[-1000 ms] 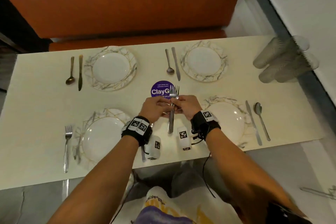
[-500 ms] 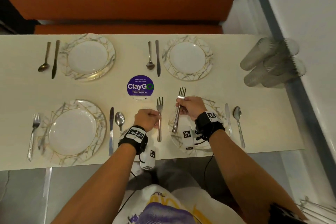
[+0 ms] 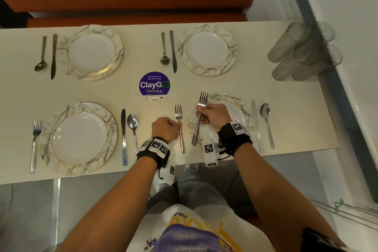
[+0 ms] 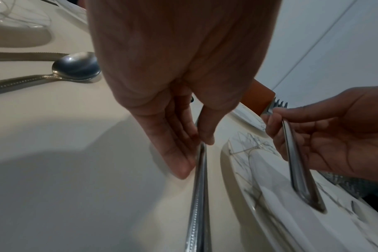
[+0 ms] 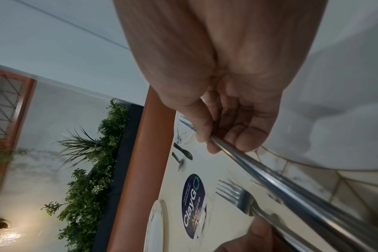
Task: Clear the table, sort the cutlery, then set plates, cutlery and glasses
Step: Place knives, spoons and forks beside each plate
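My left hand (image 3: 177, 129) pinches the handle of a fork (image 3: 179, 127) that lies along the cream table (image 3: 143, 165), just left of the near right plate (image 3: 235, 99). In the left wrist view, thumb and fingers (image 4: 183, 163) close on that handle (image 4: 197, 196). My right hand (image 3: 201, 113) grips what looks like two stacked forks (image 3: 197, 127), tilted above the same plate, tines pointing away. The right wrist view shows their handle (image 5: 281, 184) in my curled fingers (image 5: 248, 136).
Three other plates are laid: near left (image 3: 81, 106), far left (image 3: 118, 47), far right (image 3: 184, 47). Knives and spoons lie beside all plates, and a fork (image 3: 34, 143) left of the near left one. Glasses (image 3: 302, 51) lie piled at the far right. A purple sticker (image 3: 154, 84) marks the middle.
My hands held the forks together in a bundle; they have parted. The left took one fork and lowered it to the table left of the plate. The right keeps the others.
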`<state>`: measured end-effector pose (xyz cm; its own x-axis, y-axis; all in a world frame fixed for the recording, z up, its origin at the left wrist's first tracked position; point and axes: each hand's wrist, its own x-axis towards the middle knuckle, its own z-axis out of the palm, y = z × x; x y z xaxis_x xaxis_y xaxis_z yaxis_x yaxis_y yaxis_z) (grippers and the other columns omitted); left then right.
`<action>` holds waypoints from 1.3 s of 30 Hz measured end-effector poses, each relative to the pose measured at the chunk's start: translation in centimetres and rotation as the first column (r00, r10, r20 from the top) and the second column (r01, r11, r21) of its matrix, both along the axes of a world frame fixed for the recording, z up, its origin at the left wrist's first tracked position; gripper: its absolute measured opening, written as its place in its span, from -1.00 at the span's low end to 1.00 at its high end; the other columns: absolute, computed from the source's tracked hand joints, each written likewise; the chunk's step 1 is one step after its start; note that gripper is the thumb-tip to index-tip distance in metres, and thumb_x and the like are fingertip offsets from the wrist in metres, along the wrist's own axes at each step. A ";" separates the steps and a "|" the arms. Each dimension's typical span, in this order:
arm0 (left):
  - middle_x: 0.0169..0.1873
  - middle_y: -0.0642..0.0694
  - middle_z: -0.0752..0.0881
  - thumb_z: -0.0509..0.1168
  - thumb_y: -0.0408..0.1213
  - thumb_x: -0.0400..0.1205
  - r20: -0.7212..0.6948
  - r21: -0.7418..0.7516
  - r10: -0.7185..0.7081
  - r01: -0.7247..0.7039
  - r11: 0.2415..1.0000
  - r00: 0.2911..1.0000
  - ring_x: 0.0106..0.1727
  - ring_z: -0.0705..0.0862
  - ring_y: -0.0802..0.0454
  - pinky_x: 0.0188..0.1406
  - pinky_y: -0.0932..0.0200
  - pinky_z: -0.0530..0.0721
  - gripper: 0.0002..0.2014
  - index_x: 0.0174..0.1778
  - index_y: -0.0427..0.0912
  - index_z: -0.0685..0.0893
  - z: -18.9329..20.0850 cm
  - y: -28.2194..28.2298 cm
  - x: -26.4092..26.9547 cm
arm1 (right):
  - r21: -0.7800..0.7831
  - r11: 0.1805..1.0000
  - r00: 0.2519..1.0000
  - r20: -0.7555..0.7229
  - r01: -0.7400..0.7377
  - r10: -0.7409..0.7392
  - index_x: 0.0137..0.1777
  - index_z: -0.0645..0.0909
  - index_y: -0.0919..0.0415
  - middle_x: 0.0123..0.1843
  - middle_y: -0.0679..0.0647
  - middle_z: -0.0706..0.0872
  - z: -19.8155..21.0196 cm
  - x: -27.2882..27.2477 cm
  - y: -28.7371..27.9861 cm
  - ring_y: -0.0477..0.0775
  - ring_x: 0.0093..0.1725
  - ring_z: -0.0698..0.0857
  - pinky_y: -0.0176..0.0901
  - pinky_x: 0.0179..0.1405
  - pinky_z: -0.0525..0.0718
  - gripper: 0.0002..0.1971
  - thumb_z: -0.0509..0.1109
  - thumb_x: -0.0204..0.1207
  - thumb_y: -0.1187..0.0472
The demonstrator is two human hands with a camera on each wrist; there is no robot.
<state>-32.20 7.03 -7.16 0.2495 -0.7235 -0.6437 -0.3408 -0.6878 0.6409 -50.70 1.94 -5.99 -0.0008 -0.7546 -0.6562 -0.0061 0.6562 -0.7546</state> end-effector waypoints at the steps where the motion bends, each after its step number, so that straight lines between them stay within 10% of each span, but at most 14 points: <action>1: -0.33 -0.15 0.87 0.53 -0.20 0.63 0.026 -0.009 -0.015 0.016 1.000 1.000 -0.30 0.87 -0.06 -0.12 0.08 0.88 -0.83 -0.19 -0.22 0.80 -0.1 0.0 0.0 | 0.000 1.000 1.000 -0.001 0.000 0.000 0.08 0.77 0.43 -0.23 0.17 0.82 0.1 0.1 0.2 0.07 -0.32 0.69 -0.12 -0.30 0.72 -0.83 0.48 0.62 0.31; 6: -0.32 -0.02 0.85 0.43 -0.28 0.63 0.098 -0.033 -0.100 0.103 0.994 0.990 -0.16 0.85 -0.08 0.06 0.03 0.84 -0.81 -0.30 0.00 0.82 -0.3 -0.2 0.0 | -0.002 1.000 1.000 -0.027 -0.012 0.012 0.07 0.78 0.42 -0.23 0.16 0.83 0.0 0.1 0.7 0.10 -0.28 0.71 -0.07 -0.24 0.74 -0.84 0.47 0.62 0.30; 13: -0.08 -0.06 0.87 0.42 -0.33 0.65 0.139 -0.037 -0.099 0.105 0.994 0.985 -0.09 0.73 0.03 -0.01 0.21 0.62 -0.87 -0.07 -0.15 0.90 -0.5 0.4 -0.7 | 0.000 1.000 0.999 -0.047 -0.014 0.014 0.06 0.77 0.45 -0.24 0.15 0.83 0.1 -0.1 1.0 0.07 -0.34 0.69 -0.07 -0.25 0.74 -0.82 0.48 0.61 0.30; 24: -0.25 -0.10 0.85 0.45 -0.18 0.65 0.133 -0.082 -0.089 0.101 0.991 0.987 -0.10 0.82 -0.09 0.02 0.12 0.75 -0.83 -0.17 -0.18 0.85 -0.8 0.8 0.3 | -0.009 0.999 0.997 -0.058 -0.045 0.044 0.07 0.76 0.48 -0.22 0.18 0.81 0.2 0.3 1.3 0.05 -0.36 0.67 -0.09 -0.28 0.72 -0.80 0.46 0.62 0.30; 34: 0.01 -0.11 0.75 0.40 -0.15 0.67 0.463 -0.213 0.088 0.014 0.977 0.882 -0.02 0.75 -0.14 -0.03 -0.07 0.75 -0.84 0.10 -0.08 0.65 -0.6 6.7 7.3 | -0.019 0.984 0.981 -0.083 -0.177 0.175 -0.02 0.79 0.39 -0.20 0.22 0.84 0.3 6.1 1.4 0.17 -0.23 0.69 0.06 -0.18 0.75 -0.85 0.47 0.60 0.28; 39: 0.19 -0.17 0.68 0.42 -0.16 0.69 0.509 -0.148 0.038 0.044 0.988 0.860 0.07 0.72 -0.18 -0.09 0.02 0.58 -0.73 0.24 -0.20 0.64 -0.8 8.9 9.6 | -0.022 0.935 0.922 -0.172 -0.354 0.345 0.11 0.77 0.31 -0.25 0.10 0.79 0.4 11.9 2.0 0.04 -0.31 0.65 -0.19 -0.41 0.60 -0.80 0.44 0.62 0.21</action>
